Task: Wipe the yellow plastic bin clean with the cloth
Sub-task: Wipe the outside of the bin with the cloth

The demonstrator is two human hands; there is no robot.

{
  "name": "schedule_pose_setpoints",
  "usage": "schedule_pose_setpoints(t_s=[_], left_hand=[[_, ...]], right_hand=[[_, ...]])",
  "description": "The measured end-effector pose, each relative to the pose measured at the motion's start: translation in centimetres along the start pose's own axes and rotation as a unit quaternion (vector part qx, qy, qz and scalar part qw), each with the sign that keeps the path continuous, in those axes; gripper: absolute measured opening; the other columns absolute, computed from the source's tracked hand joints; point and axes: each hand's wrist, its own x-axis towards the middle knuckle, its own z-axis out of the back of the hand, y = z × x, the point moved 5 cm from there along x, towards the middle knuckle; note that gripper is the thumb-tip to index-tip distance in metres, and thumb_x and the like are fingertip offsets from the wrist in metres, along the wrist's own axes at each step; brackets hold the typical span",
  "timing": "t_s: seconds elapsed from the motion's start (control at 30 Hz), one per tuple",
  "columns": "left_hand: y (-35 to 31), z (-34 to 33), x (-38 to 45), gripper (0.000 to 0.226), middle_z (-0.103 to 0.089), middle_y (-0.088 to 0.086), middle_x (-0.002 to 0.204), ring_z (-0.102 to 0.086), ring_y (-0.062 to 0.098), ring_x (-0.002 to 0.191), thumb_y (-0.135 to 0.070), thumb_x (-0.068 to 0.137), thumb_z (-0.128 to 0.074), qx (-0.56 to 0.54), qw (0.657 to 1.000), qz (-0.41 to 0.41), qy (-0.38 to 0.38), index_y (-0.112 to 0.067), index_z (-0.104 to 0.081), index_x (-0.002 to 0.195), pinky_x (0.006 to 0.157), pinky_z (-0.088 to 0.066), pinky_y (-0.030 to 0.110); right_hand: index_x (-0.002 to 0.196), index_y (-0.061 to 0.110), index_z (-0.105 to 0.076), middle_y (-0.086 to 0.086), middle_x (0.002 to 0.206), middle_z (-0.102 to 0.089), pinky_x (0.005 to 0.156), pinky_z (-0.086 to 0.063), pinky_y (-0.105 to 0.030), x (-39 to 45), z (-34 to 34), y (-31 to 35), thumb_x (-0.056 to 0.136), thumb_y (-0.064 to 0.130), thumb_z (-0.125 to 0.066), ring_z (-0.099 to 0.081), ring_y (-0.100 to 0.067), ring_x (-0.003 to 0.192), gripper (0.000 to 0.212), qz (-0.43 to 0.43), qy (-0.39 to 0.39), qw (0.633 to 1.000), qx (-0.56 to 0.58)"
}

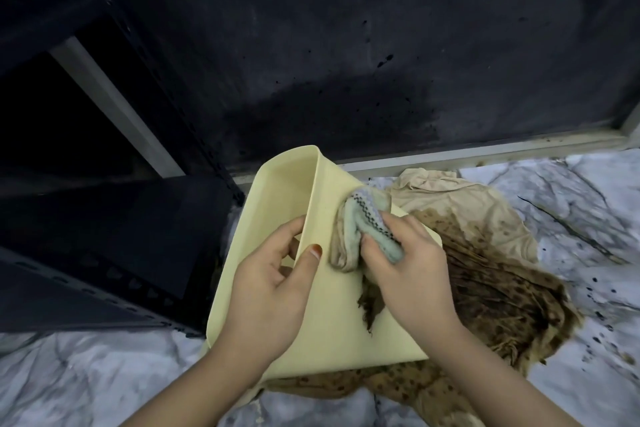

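The pale yellow plastic bin [332, 315] is tilted on its side in the middle of the view, its opening facing left. My left hand [270, 291] grips its rim, thumb on the outer wall and fingers inside. My right hand [408, 274] is closed on a bunched cloth [356, 225], light blue-grey with a dark zigzag trim, and presses it against the bin's outer wall. A dark brown smear [370, 305] shows on that wall just below the cloth.
A large beige rag [485, 253], heavily stained brown, lies under and to the right of the bin on the marble-patterned floor [86, 381]. A black metal shelf frame [104, 236] stands at left. A dark, spattered wall [346, 45] rises behind.
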Motion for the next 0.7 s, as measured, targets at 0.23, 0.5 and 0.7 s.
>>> schedule_pose_setpoints(t_s=[0.23,0.5,0.7], left_hand=[[0.3,0.2,0.0,0.032,-0.063,0.003,0.090,-0.056,0.024,0.069,-0.014,0.090,-0.056,-0.012,1.000,0.007,-0.004,-0.045,-0.063,0.095,0.064,-0.050,0.042],[0.0,0.4,0.2,0.031,-0.069,0.009,0.096,-0.061,0.046,0.084,-0.015,0.090,-0.055,-0.015,0.999,0.012,-0.026,-0.043,-0.065,0.096,0.071,-0.053,0.057],[0.0,0.3,0.1,0.030,-0.068,0.010,0.098,-0.061,0.046,0.073,-0.017,0.090,-0.055,-0.004,1.000,0.016,-0.018,-0.042,-0.064,0.103,0.070,-0.051,0.060]], right_hand=[[0.108,0.015,-0.064,-0.008,0.091,-0.062,0.061,-0.038,-0.028,1.0,1.3,-6.4,0.085,0.019,-0.057,-0.056,-0.019,0.075,0.024,-0.128,-0.026,0.991,-0.012],[0.112,0.009,-0.061,-0.010,0.091,-0.059,0.063,-0.037,-0.032,-1.7,2.5,-12.2,0.087,0.020,-0.055,-0.054,-0.025,0.078,0.029,-0.225,-0.024,0.972,-0.057],[0.108,0.004,-0.063,-0.013,0.085,-0.060,0.067,-0.040,-0.033,-5.3,2.4,-11.9,0.085,0.013,-0.058,-0.054,-0.025,0.074,0.024,-0.284,-0.048,0.958,0.007]])
